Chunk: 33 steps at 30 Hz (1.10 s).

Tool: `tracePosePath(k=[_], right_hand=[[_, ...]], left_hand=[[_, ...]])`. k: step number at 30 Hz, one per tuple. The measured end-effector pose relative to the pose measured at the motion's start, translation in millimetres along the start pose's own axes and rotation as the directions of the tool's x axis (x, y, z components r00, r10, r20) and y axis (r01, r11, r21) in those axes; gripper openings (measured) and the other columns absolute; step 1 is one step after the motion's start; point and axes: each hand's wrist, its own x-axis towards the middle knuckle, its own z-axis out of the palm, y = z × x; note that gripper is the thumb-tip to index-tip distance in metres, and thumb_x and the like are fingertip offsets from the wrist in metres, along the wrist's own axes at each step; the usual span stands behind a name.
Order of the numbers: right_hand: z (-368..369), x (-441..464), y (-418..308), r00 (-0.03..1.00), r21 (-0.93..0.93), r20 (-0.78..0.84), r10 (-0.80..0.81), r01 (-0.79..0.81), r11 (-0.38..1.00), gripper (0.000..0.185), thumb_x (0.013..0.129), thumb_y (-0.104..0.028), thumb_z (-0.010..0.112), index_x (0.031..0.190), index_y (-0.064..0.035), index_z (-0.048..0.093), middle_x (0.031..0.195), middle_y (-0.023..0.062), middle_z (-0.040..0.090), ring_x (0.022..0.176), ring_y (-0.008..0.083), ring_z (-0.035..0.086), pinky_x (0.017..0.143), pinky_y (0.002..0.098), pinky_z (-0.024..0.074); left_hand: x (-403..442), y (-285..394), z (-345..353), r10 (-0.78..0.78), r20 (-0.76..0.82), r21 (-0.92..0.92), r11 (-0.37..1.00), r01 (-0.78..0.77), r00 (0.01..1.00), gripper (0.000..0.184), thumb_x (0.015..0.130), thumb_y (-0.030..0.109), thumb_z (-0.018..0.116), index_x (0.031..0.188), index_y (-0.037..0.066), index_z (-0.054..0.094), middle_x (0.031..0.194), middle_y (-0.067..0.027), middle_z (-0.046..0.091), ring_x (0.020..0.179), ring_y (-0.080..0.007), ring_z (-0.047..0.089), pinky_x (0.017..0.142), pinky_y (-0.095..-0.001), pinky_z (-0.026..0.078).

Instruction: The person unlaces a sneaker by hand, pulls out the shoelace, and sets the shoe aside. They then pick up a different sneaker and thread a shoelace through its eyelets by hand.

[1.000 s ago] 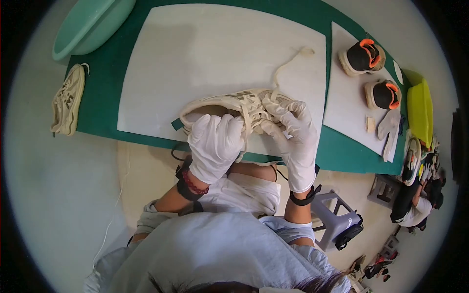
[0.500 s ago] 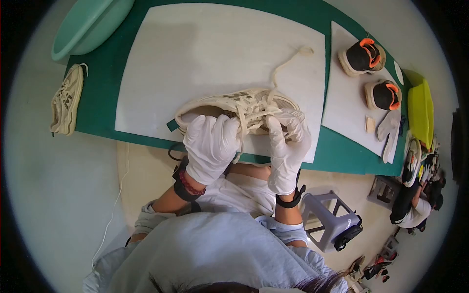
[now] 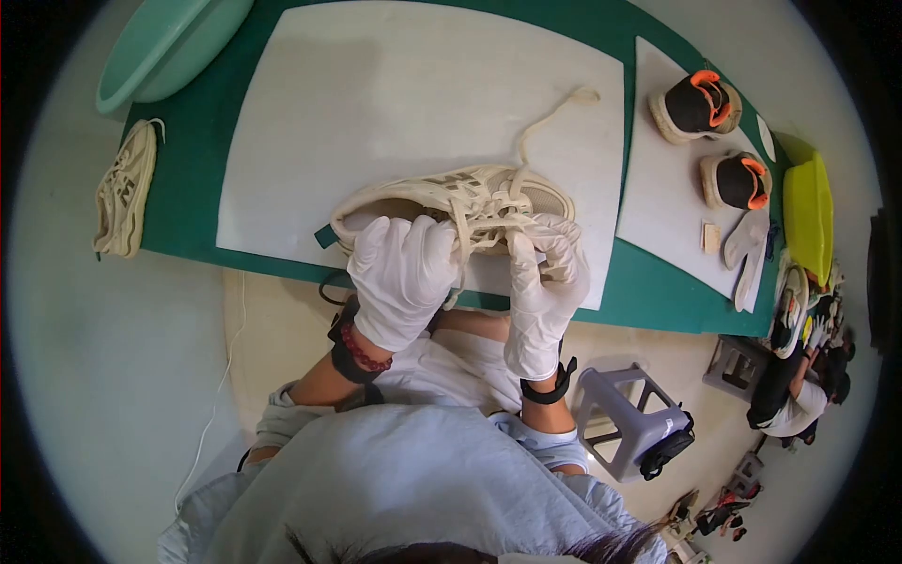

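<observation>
Left hand [image 3: 402,273], in thin wrinkled white glove: fingers curled, clamped on near side of cream shoe [image 3: 489,180] at the collar. Right hand [image 3: 545,296], gloved alike: thumb and forefinger bent at near-side lacing by toe; whether lace is pinched, cannot tell. Hands apart, close together. Change: right hand has drawn in from the toe, nearer the left; judged to bring both to bear on the lacing. Shoe lies lengthwise on smooth white board [image 3: 413,94], near edge of green bench [image 3: 193,169]; mesh toe, padded collar, flat lace [image 3: 588,93] curving away across board. Outward, left: matching shoe [image 3: 127,193], glossy mint basin [image 3: 178,56]. Right: two black shoes [image 3: 700,111] with orange collar trim, yellow-green tub [image 3: 808,207].
</observation>
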Motion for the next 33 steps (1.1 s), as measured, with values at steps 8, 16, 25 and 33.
tracePosePath(k=[8, 16, 25, 33], right_hand=[[-11, 2, -4, 0.994, 0.049, 0.102, 0.028, -0.034, 0.998, 0.008, 0.092, -0.006, 0.076, 0.097, -0.0005, 0.075, 0.099, 0.0111, 0.069, 0.094, 0.0216, 0.063, 0.088, 0.0332, 0.0492], [-5, -9, -4, 0.999, 0.015, 0.039, -0.013, 0.012, 1.000, 0.011, 0.091, -0.005, 0.077, 0.101, -0.0006, 0.076, 0.102, 0.0115, 0.072, 0.098, 0.0236, 0.065, 0.089, 0.0342, 0.0505], [-15, -7, 3, 0.987, -0.037, -0.122, -0.104, 0.100, 0.994, 0.018, 0.090, 0.003, 0.072, 0.107, -0.0010, 0.076, 0.113, 0.0125, 0.073, 0.101, 0.0241, 0.066, 0.090, 0.0333, 0.0514], [-25, 28, -14, 0.975, -0.324, 0.207, -0.077, 0.143, 0.935, 0.032, 0.084, -0.009, 0.082, 0.116, -0.0061, 0.077, 0.107, 0.0130, 0.068, 0.101, 0.0261, 0.066, 0.090, 0.0325, 0.0530]], left_hand=[[1, 0, -5, 0.000, 0.046, -0.003, 1.000, 0.000, 0.999, 0.015, 0.082, 0.016, 0.070, 0.084, 0.017, 0.055, 0.073, -0.0006, 0.047, 0.069, -0.0199, 0.051, 0.080, -0.0350, 0.040], [2, 1, -4, -0.002, 0.030, -0.029, 1.000, 0.003, 1.000, 0.013, 0.081, 0.014, 0.068, 0.085, 0.017, 0.056, 0.073, 0.0000, 0.047, 0.070, -0.0189, 0.051, 0.082, -0.0342, 0.040], [1, 0, -3, 0.002, 0.021, -0.019, 1.000, -0.001, 1.000, 0.014, 0.078, 0.013, 0.069, 0.084, 0.016, 0.056, 0.073, -0.0010, 0.047, 0.070, -0.0203, 0.052, 0.080, -0.0353, 0.040], [1, -1, -1, 0.014, 0.013, 0.005, 1.000, -0.014, 1.000, 0.017, 0.080, 0.015, 0.070, 0.082, 0.016, 0.054, 0.073, -0.0016, 0.047, 0.070, -0.0210, 0.051, 0.081, -0.0359, 0.040]])
